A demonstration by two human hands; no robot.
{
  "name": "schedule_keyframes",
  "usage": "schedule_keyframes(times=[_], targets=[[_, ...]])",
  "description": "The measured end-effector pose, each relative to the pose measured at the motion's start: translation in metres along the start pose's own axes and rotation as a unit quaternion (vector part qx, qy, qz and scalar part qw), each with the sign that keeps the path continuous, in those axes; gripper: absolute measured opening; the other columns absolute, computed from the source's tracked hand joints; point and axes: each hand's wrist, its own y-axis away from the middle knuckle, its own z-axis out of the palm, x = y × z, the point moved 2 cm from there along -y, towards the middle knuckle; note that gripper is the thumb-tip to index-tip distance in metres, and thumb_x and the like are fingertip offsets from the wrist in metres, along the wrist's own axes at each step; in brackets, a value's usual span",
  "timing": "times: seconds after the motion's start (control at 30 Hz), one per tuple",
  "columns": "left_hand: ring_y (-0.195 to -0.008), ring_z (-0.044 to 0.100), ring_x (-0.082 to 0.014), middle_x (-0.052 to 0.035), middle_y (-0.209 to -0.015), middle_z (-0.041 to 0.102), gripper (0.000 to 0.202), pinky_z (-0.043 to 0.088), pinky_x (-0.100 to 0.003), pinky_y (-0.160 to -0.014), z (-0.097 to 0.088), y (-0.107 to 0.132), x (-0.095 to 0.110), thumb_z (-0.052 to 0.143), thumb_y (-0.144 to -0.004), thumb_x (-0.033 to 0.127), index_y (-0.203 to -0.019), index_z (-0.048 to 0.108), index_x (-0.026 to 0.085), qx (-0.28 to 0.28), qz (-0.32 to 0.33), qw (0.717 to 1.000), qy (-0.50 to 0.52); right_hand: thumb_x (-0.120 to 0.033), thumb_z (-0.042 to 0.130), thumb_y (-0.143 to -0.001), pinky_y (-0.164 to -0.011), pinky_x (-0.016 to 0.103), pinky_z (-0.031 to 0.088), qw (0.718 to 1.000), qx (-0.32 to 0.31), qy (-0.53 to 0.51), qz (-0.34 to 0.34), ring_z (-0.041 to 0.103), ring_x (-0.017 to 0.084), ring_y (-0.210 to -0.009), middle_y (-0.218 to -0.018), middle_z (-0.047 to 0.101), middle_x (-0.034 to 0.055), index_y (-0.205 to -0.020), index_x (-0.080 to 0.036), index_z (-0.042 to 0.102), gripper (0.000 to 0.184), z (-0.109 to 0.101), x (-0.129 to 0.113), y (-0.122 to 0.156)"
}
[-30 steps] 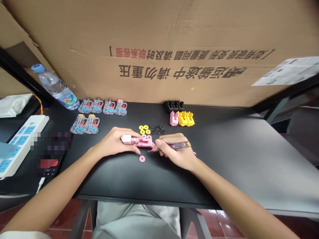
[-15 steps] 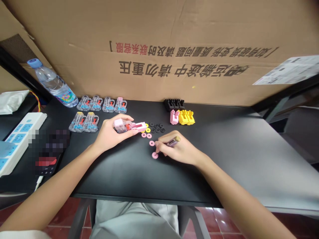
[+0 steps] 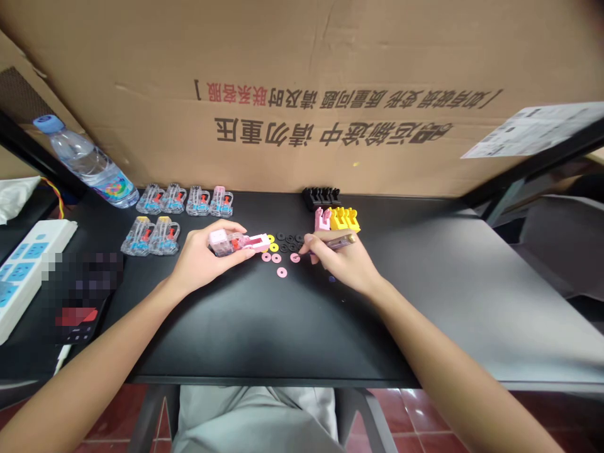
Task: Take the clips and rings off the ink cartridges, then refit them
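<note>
My left hand (image 3: 204, 255) grips a small clear plastic device (image 3: 226, 243) with red parts inside and a pink end cap. From its right end sticks out a pink slotted part (image 3: 257, 243), held between thumb and fingers. My right hand (image 3: 342, 258) is closed round a slim pen-shaped tool (image 3: 336, 243) with a gold end. The tool's tip is at a pink ring (image 3: 295, 258); I cannot tell whether the ring is lifted. Other pink rings (image 3: 282, 272) lie near, beside yellow rings (image 3: 274, 248) and several black rings (image 3: 290, 239).
Several clear devices (image 3: 198, 201) stand at the back left, near a water bottle (image 3: 89, 163). A power strip (image 3: 33, 270) and a phone (image 3: 85, 308) lie left. Behind the rings are black parts (image 3: 321, 197), yellow parts (image 3: 344, 219) and a pink part (image 3: 323, 218). Cardboard (image 3: 283, 63) walls the back.
My right hand has moved up and away from me with the tool, and a pink ring has shifted from the nearer spot to the tool's tip. The view has shifted slightly.
</note>
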Motion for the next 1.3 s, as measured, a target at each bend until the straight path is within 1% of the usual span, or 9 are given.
schedule_keyframes(times=[0.07, 0.2, 0.27, 0.5, 0.63, 0.8, 0.87, 1.07, 1.3], targets=[[-0.084, 0.078, -0.0193, -0.0034, -0.102, 0.083, 0.036, 0.061, -0.027, -0.079, 0.0, 0.0, 0.0, 0.09, -0.08, 0.046, -0.103, 0.078, 0.02, 0.0, 0.0, 1.0, -0.002, -0.034, 0.057, -0.099, -0.056, 0.029, 0.045, 1.0, -0.015, -0.015, 0.001, 0.057, 0.014, -0.051, -0.055, 0.064, 0.001, -0.07, -0.019, 0.078, 0.039, 0.002, -0.003, 0.002], [-0.083, 0.078, -0.0187, -0.0032, -0.1, 0.083, 0.037, 0.06, -0.026, -0.077, 0.001, 0.001, -0.001, 0.09, -0.08, 0.047, -0.103, 0.079, 0.02, -0.002, -0.003, 1.0, -0.007, -0.033, 0.057, -0.098, -0.056, 0.027, 0.045, 0.996, -0.084, -0.025, -0.015, 0.06, 0.015, -0.053, -0.056, 0.066, 0.0012, -0.071, -0.019, 0.08, 0.038, 0.01, -0.005, 0.005], [-0.083, 0.078, -0.0189, -0.0034, -0.1, 0.083, 0.036, 0.06, -0.026, -0.078, 0.001, 0.001, -0.001, 0.089, -0.081, 0.047, -0.103, 0.079, 0.02, -0.005, -0.001, 1.0, -0.011, -0.031, 0.057, -0.097, -0.057, 0.027, 0.046, 0.995, -0.1, -0.02, -0.021, 0.061, 0.015, -0.054, -0.056, 0.067, 0.0013, -0.071, -0.019, 0.08, 0.037, 0.012, -0.004, 0.005], [-0.082, 0.077, -0.0192, -0.004, -0.099, 0.083, 0.038, 0.06, -0.026, -0.076, 0.001, 0.001, -0.001, 0.088, -0.081, 0.049, -0.102, 0.079, 0.019, -0.008, 0.0, 1.0, -0.014, -0.032, 0.058, -0.095, -0.057, 0.028, 0.045, 0.999, -0.045, -0.004, -0.005, 0.06, 0.015, -0.053, -0.054, 0.065, 0.0008, -0.067, -0.019, 0.077, 0.036, 0.007, 0.001, 0.0], [-0.08, 0.077, -0.0181, -0.0031, -0.097, 0.083, 0.036, 0.059, -0.025, -0.074, 0.001, 0.001, -0.001, 0.088, -0.081, 0.048, -0.102, 0.079, 0.02, -0.01, 0.003, 1.0, -0.014, -0.036, 0.056, -0.098, -0.059, 0.029, 0.045, 1.0, -0.022, -0.003, -0.015, 0.059, 0.015, -0.055, -0.057, 0.065, 0.001, -0.068, -0.019, 0.076, 0.04, 0.007, 0.001, -0.002], [-0.083, 0.077, -0.0188, -0.0029, -0.101, 0.083, 0.033, 0.059, -0.025, -0.075, 0.0, 0.0, -0.002, 0.088, -0.082, 0.045, -0.103, 0.079, 0.021, -0.009, 0.0, 1.0, -0.008, -0.037, 0.057, -0.099, -0.059, 0.03, 0.045, 1.0, 0.013, -0.02, -0.006, 0.058, 0.015, -0.054, -0.058, 0.065, 0.0008, -0.072, -0.019, 0.077, 0.038, 0.006, 0.002, -0.001], [-0.083, 0.077, -0.0192, -0.0032, -0.1, 0.083, 0.034, 0.06, -0.025, -0.074, 0.0, 0.001, -0.002, 0.088, -0.082, 0.045, -0.103, 0.079, 0.021, -0.012, -0.005, 1.0, -0.005, -0.038, 0.057, -0.1, -0.059, 0.03, 0.046, 1.0, 0.013, -0.027, -0.007, 0.059, 0.015, -0.055, -0.06, 0.067, 0.0013, -0.074, -0.019, 0.078, 0.038, 0.006, 0.002, -0.001], [-0.083, 0.077, -0.0189, -0.0027, -0.099, 0.083, 0.033, 0.06, -0.026, -0.076, 0.001, 0.001, -0.001, 0.087, -0.082, 0.046, -0.103, 0.079, 0.021, -0.019, 0.0, 1.0, -0.012, -0.037, 0.059, -0.098, -0.063, 0.03, 0.048, 0.999, -0.03, -0.028, -0.011, 0.064, 0.017, -0.062, -0.065, 0.072, 0.003, -0.071, -0.019, 0.077, 0.038, 0.01, 0.002, -0.003], [-0.083, 0.077, -0.0194, -0.0033, -0.101, 0.083, 0.035, 0.06, -0.026, -0.075, 0.001, 0.002, -0.003, 0.087, -0.082, 0.047, -0.104, 0.079, 0.021, -0.02, -0.004, 1.0, -0.015, -0.045, 0.06, -0.098, -0.054, 0.03, 0.044, 0.997, 0.06, -0.022, 0.047, 0.055, 0.016, -0.049, -0.05, 0.06, 0.0017, -0.065, -0.018, 0.076, 0.046, -0.001, 0.007, -0.004]])
